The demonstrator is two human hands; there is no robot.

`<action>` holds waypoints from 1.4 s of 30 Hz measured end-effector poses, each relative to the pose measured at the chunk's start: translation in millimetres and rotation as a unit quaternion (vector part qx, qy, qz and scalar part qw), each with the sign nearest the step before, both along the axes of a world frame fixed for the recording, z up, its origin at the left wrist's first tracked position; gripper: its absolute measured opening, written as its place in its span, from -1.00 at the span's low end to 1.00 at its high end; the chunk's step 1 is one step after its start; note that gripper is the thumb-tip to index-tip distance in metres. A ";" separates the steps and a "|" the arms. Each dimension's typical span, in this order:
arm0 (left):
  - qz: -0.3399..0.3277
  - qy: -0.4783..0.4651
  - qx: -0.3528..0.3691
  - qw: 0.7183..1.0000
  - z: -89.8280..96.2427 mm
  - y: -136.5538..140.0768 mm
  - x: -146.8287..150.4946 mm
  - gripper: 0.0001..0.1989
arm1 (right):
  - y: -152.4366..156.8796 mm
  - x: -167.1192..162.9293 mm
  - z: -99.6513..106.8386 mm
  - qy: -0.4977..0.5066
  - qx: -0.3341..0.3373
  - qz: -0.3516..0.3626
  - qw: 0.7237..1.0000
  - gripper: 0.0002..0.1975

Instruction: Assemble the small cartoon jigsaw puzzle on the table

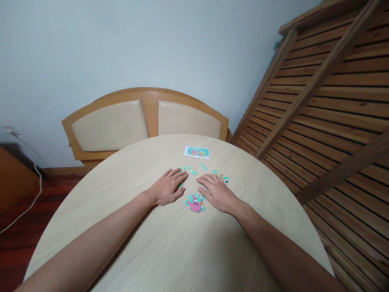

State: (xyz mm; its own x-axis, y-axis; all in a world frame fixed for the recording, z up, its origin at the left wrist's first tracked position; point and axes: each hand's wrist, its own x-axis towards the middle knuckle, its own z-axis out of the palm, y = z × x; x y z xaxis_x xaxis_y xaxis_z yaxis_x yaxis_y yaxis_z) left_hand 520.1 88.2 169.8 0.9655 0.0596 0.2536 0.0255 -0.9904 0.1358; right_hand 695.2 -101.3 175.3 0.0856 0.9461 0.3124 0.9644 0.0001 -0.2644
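A partly joined jigsaw puzzle (196, 203) with a pink cartoon starfish lies on the table between my forearms. To its upper left my left hand (170, 187) rests palm down, fingers stretched out, near loose turquoise puzzle pieces (190, 170). My right hand (216, 192) lies at the puzzle's upper right, its fingers extended and slightly bent, and covers part of that area. Just past its fingertips are more loose pieces (224, 177) in turquoise, yellow and dark colours. Neither hand visibly holds a piece. Whatever lies under the palms is hidden.
A picture card (197, 152) with the cartoon scene lies farther back on the round wooden table (146, 247). Behind stands a padded wooden headboard (152, 97) against the wall. Wooden slats (328, 101) lean at the right. A white cable (38, 190) hangs at the left.
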 end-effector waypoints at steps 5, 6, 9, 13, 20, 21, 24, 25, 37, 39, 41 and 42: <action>-0.053 -0.042 0.002 0.998 10.2 -7.6 -0.2 -0.67 | -4.8 3.5 0.6 0.003 0.002 0.010 1.000 -0.63; -0.060 -0.044 0.000 0.997 11.0 -8.8 -0.1 -0.69 | -5.9 3.8 1.1 0.004 0.001 0.015 1.000 -0.63; -0.046 -0.055 -0.011 0.997 9.6 -10.1 0.7 -0.74 | -8.2 2.5 3.0 0.010 -0.004 0.036 0.999 -0.64; -0.016 -0.074 -0.038 0.996 4.0 -8.6 2.1 -0.81 | -8.8 -2.1 5.6 0.027 -0.006 0.068 0.997 -0.67; -0.024 -0.088 -0.109 0.990 -2.0 -10.2 6.8 -0.83 | -9.2 -4.1 9.5 0.051 -0.009 0.081 0.995 -0.63; -0.034 -0.089 -0.120 0.988 -2.7 -11.0 7.5 -0.81 | -9.4 -4.1 9.8 0.051 -0.009 0.081 0.995 -0.62; -0.060 -0.088 -0.142 0.984 -3.1 -13.4 8.2 -0.80 | -9.6 -4.5 10.1 0.045 -0.017 0.082 0.995 -0.57; -0.065 -0.088 -0.146 0.983 -2.6 -14.3 7.8 -0.79 | -9.6 -4.7 9.9 0.041 -0.024 0.083 0.995 -0.57; -0.069 -0.056 -0.069 0.994 2.4 -28.4 -2.8 -0.72 | -11.4 -1.9 12.7 0.058 -0.024 0.110 0.992 -0.70; -0.069 -0.061 -0.080 0.993 0.6 -27.7 -2.9 -0.72 | -11.4 -2.1 12.5 0.068 -0.024 0.118 0.990 -0.69; -0.070 -0.062 -0.087 0.992 -0.2 -27.2 -2.8 -0.74 | -11.3 -2.5 12.1 0.079 -0.025 0.122 0.989 -0.68; -0.069 -0.061 -0.089 0.992 -0.1 -27.3 -2.8 -0.75 | -11.2 -2.8 11.8 0.083 -0.027 0.123 0.989 -0.68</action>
